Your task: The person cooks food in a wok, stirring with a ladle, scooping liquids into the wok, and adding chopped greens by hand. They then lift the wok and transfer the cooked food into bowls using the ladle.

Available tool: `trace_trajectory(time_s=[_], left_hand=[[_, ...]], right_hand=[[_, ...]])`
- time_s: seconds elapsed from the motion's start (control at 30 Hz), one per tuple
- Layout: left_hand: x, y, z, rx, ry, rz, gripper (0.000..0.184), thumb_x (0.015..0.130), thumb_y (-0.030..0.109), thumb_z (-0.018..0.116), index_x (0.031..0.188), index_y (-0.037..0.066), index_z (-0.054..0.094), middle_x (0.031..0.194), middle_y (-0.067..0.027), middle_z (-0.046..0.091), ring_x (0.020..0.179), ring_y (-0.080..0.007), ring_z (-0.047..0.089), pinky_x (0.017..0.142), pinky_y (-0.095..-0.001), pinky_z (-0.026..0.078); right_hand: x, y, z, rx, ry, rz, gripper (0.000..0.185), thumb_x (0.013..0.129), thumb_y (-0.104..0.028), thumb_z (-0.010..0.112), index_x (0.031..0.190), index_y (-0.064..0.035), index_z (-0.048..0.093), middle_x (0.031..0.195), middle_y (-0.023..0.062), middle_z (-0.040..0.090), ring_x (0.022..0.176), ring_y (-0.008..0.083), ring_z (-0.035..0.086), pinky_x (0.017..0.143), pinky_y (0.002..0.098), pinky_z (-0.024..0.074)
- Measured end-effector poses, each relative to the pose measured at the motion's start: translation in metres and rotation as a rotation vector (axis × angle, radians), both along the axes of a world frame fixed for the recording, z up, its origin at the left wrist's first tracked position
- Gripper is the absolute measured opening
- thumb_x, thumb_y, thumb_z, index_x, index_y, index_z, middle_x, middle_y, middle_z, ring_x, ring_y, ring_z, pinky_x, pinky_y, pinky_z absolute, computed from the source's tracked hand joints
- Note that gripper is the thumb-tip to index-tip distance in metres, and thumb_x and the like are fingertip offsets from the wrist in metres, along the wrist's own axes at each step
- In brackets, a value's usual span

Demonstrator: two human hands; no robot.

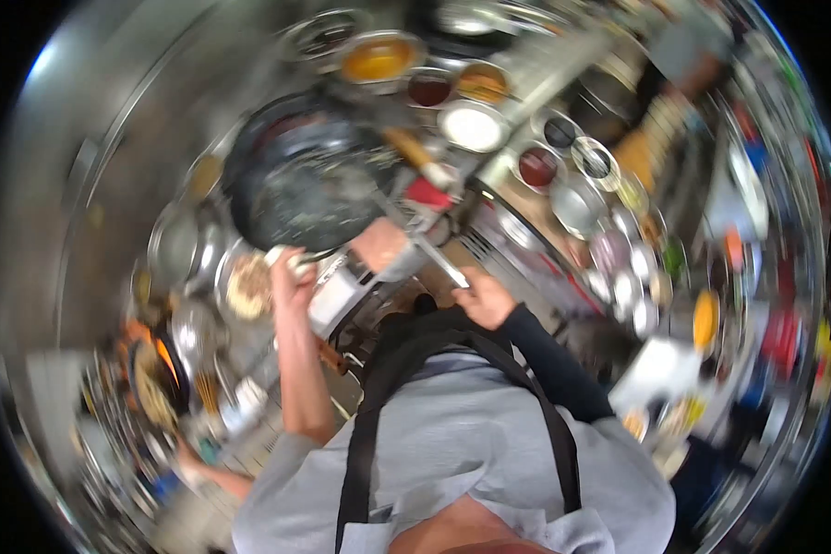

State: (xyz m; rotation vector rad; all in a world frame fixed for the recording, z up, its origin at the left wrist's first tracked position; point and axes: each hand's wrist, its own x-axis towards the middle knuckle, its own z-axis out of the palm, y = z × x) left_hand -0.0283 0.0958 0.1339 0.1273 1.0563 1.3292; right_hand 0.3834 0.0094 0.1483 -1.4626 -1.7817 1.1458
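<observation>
A large dark wok (319, 185) with pale, wet-looking contents stands in front of me; the contents are too blurred to name. My left hand (293, 282) is closed at the wok's near rim, with something white, perhaps a cloth, between fingers and metal. My right hand (485, 298) is wrapped round the end of a long-handled metal cooking utensil (441, 262). The utensil slants up and left toward the wok's right side, and its head is smeared by motion. Beside the wok, on the right, lie a wooden handle (406, 148) and a red item (427, 194).
Bowls of orange sauce (379, 58), dark red sauce (429, 88) and something white (472, 126) stand behind the wok. A bowl of pale food (249, 284) is at left. Several small containers line the right counter. Another person's arm (217, 475) shows at lower left.
</observation>
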Motion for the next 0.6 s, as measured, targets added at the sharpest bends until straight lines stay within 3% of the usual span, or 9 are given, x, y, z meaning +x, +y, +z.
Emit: trace_trajectory(time_s=[0.03, 0.1, 0.13, 0.2, 0.27, 0.4, 0.5, 0.53, 0.6], left_hand=[[0.000, 0.003, -0.002, -0.049, -0.164, 0.067, 0.017, 0.087, 0.005, 0.064, 0.083, 0.011, 0.048, 0.068, -0.0057, 0.050, 0.051, -0.0150, 0.049, 0.034, -0.0206, 0.028], [0.005, 0.005, -0.005, -0.062, -0.288, 0.137, 0.014, 0.085, 0.006, 0.063, 0.091, 0.009, 0.050, 0.070, -0.0072, 0.051, 0.051, -0.0183, 0.051, 0.035, -0.0205, 0.028], [0.006, 0.009, -0.007, -0.088, -0.298, 0.176, 0.014, 0.086, 0.007, 0.062, 0.090, 0.009, 0.050, 0.072, -0.0082, 0.052, 0.053, -0.0194, 0.053, 0.035, -0.0206, 0.028], [0.024, 0.014, -0.012, -0.030, -0.371, 0.227, 0.014, 0.087, 0.010, 0.064, 0.091, 0.007, 0.051, 0.076, -0.0131, 0.056, 0.053, -0.0167, 0.051, 0.034, -0.0194, 0.029], [0.032, 0.038, -0.051, -0.044, -0.260, 0.318, 0.013, 0.087, 0.012, 0.064, 0.092, 0.007, 0.053, 0.078, -0.0161, 0.059, 0.055, -0.0178, 0.055, 0.035, -0.0196, 0.030], [0.059, 0.081, -0.087, -0.010, -0.162, 0.377, 0.007, 0.090, 0.013, 0.062, 0.093, 0.007, 0.058, 0.079, -0.0083, 0.061, 0.057, -0.0189, 0.059, 0.038, -0.0222, 0.034], [0.064, 0.106, -0.124, -0.020, -0.054, 0.382, 0.005, 0.090, 0.013, 0.061, 0.092, 0.009, 0.059, 0.080, -0.0085, 0.063, 0.057, -0.0188, 0.057, 0.040, -0.0247, 0.036], [0.066, 0.114, -0.122, -0.142, 0.002, 0.389, 0.004, 0.090, 0.013, 0.060, 0.090, 0.009, 0.060, 0.079, -0.0081, 0.062, 0.057, -0.0186, 0.058, 0.040, -0.0235, 0.036], [0.073, 0.111, -0.104, -0.090, 0.004, 0.405, 0.007, 0.090, 0.012, 0.060, 0.095, 0.009, 0.060, 0.078, -0.0087, 0.062, 0.055, -0.0190, 0.058, 0.040, -0.0219, 0.037]], right_hand=[[-0.004, 0.026, 0.008, -0.019, -0.008, 0.017, 0.028, 0.094, -0.017, 0.065, 0.115, -0.0002, 0.060, 0.076, 0.0201, 0.063, 0.074, 0.0366, 0.066, 0.067, 0.0440, 0.0504], [-0.019, 0.071, 0.028, -0.029, 0.022, 0.030, 0.030, 0.093, -0.016, 0.068, 0.115, 0.0019, 0.061, 0.075, 0.0158, 0.061, 0.070, 0.0277, 0.063, 0.068, 0.0402, 0.0496], [-0.028, 0.101, 0.021, 0.140, 0.077, 0.110, 0.022, 0.095, -0.013, 0.065, 0.112, 0.0006, 0.060, 0.075, 0.0100, 0.059, 0.062, 0.0191, 0.058, 0.056, 0.0364, 0.0471], [-0.047, 0.146, 0.094, -0.483, 0.246, 0.079, 0.016, 0.099, -0.012, 0.060, 0.112, -0.0032, 0.057, 0.076, 0.0038, 0.056, 0.055, 0.0105, 0.051, 0.044, 0.0299, 0.0393], [-0.082, 0.202, 0.094, -0.613, 0.573, 0.131, 0.013, 0.102, -0.011, 0.056, 0.113, -0.0069, 0.053, 0.076, -0.0002, 0.052, 0.051, 0.0052, 0.044, 0.038, 0.0239, 0.0318], [-0.171, 0.292, 0.091, -0.736, 0.738, 0.294, 0.012, 0.104, -0.017, 0.058, 0.110, -0.0082, 0.053, 0.079, -0.0002, 0.052, 0.051, 0.0063, 0.044, 0.039, 0.0241, 0.0349], [-0.254, 0.352, 0.068, -0.694, 0.650, 0.440, 0.014, 0.102, -0.017, 0.060, 0.097, -0.0073, 0.051, 0.072, 0.0005, 0.051, 0.048, 0.0090, 0.046, 0.037, 0.0269, 0.0368], [-0.286, 0.370, 0.053, -0.654, 0.613, 0.491, 0.016, 0.101, -0.017, 0.062, 0.095, -0.0067, 0.050, 0.069, 0.0010, 0.050, 0.047, 0.0103, 0.047, 0.037, 0.0281, 0.0374], [-0.354, 0.403, 0.029, -0.435, 0.358, 0.551, 0.021, 0.097, -0.020, 0.065, 0.093, -0.0050, 0.052, 0.065, 0.0042, 0.054, 0.046, 0.0154, 0.053, 0.038, 0.0319, 0.0416]])
